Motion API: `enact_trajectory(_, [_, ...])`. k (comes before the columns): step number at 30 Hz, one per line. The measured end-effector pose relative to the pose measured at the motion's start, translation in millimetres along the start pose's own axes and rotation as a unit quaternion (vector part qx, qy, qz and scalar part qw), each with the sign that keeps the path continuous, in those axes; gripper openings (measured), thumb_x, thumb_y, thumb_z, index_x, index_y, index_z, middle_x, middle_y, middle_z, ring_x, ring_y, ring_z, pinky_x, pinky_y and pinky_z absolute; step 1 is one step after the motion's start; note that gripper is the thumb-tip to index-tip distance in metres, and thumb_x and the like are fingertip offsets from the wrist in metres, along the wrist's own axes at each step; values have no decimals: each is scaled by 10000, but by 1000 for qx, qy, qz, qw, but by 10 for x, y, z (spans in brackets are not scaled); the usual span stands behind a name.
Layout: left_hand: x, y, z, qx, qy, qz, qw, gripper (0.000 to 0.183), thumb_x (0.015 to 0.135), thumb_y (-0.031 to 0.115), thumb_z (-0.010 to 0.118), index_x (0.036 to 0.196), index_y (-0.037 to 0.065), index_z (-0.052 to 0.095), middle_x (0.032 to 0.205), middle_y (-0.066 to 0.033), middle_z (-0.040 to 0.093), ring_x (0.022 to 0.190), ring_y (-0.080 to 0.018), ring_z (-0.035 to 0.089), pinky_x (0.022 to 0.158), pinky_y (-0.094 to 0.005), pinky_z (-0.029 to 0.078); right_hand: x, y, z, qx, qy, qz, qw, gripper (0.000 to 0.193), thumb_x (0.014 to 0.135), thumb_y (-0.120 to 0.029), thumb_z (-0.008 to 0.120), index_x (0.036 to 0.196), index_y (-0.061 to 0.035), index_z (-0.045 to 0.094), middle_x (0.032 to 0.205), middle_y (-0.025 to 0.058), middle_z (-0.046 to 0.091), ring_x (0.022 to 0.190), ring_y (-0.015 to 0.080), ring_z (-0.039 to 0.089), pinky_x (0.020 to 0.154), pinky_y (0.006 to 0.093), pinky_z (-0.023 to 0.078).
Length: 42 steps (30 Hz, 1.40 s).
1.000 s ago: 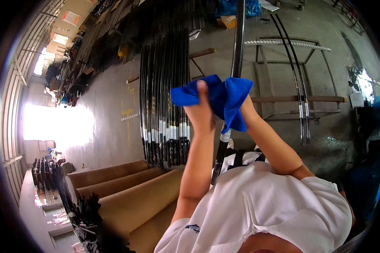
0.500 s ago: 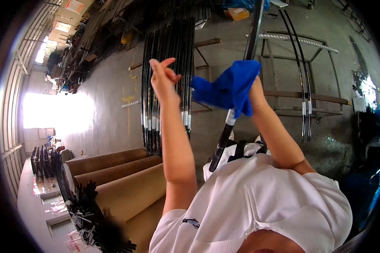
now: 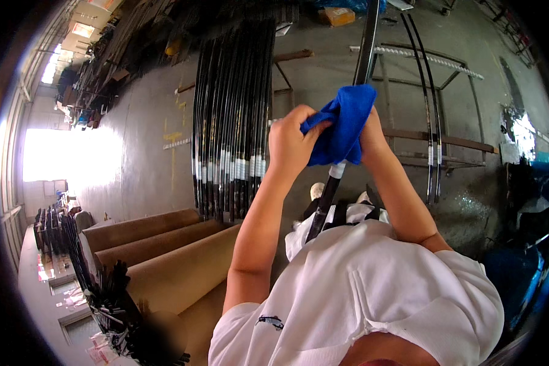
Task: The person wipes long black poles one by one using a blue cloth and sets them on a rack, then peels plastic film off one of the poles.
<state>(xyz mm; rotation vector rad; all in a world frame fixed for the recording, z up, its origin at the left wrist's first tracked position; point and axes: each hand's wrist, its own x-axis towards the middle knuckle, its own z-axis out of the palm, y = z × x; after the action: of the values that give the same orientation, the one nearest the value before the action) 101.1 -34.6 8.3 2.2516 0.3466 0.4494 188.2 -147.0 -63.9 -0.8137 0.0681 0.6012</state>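
Note:
A blue cloth (image 3: 343, 125) is wrapped around a long black pole (image 3: 366, 52), which runs from the top of the view down to my waist and has a white band near its lower end. My left hand (image 3: 294, 141) pinches the cloth's left edge between thumb and fingers. On the other side, my right hand (image 3: 371, 135) grips the cloth against the pole. Folds of cloth hide most of the right fingers.
To the left, many black poles (image 3: 233, 122) lie side by side across a stand. Two more poles (image 3: 432, 104) rest on a metal frame (image 3: 463, 143) at right. Brown rolls (image 3: 171, 262) lie at lower left. An orange box (image 3: 338, 16) sits at the far end.
My left hand has moved right from above the row of poles and taken hold of the cloth's loose end. The cloth's left part is drawn in; my right hand stays on the pole.

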Motion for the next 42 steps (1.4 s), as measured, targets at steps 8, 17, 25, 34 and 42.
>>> enact_trajectory(8, [-207,23,-435,265,132,99,950,539,708,227,717,1107,15,425,1080,-177,482,1044,-347,454,875,-403,379,13,-279,96,-44,-42,-65,996,124,848,-192,560,838,-70,579,747,66,611,639,172,608,565,304,500])
enact_trajectory(17, [-429,93,283,215,-22,-203,955,654,724,118,634,1302,37,338,960,-221,604,854,-391,594,714,-451,469,-287,-216,658,147,-63,-25,987,110,854,-143,507,801,-56,548,742,143,606,555,239,583,474,361,488])
enact_trajectory(25, [-1023,-316,-316,247,-29,-90,964,279,781,311,634,833,47,558,796,-190,613,744,-379,596,610,-444,474,157,-691,335,192,-7,17,981,136,860,-120,453,741,-65,486,662,149,543,526,294,556,449,438,480])
enact_trajectory(34, [-2962,-2148,-1762,425,85,-56,899,173,801,202,622,787,32,593,722,-142,590,636,-320,555,558,-399,447,1204,-2371,-598,91,86,-170,977,259,862,-325,552,727,-104,534,701,125,575,638,293,583,570,441,504])
enact_trajectory(42, [-3794,-2110,-1783,433,54,-253,863,318,762,138,634,1002,-48,541,935,-224,582,899,-402,549,766,-428,445,1810,-4097,-1476,38,-4,-346,937,263,835,-306,586,968,-80,595,954,127,622,884,298,596,831,445,481])
